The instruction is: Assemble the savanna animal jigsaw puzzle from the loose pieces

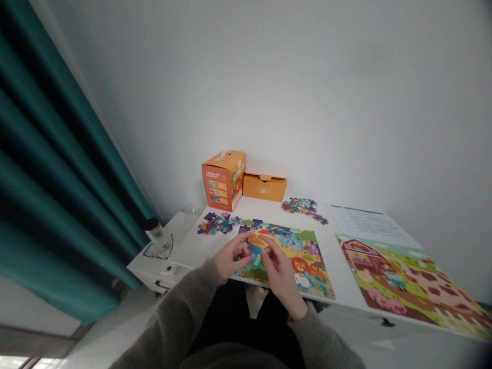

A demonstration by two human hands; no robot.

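A colourful animal puzzle [307, 256] lies on the white table [330, 230], with loose dark pieces on its upper left part. Over its left side, my left hand [233, 254] has its fingers curled, and my right hand [277, 269] faces it with thumb and fingers drawn together. A small blue and purple item, which looks like a puzzle piece [255, 252], shows between the two hands. Both hands seem to touch its edges, though its outline merges with the puzzle below. Loose pieces [217, 224] lie beyond my left hand.
An orange puzzle box [221, 184] and an open orange carton [264, 188] stand against the wall. More pieces [300, 205] lie at the back. Printed paper [369, 223] and a farm puzzle [407, 282] are on the right. Glasses [157, 254] and a jar [157, 233] sit at left.
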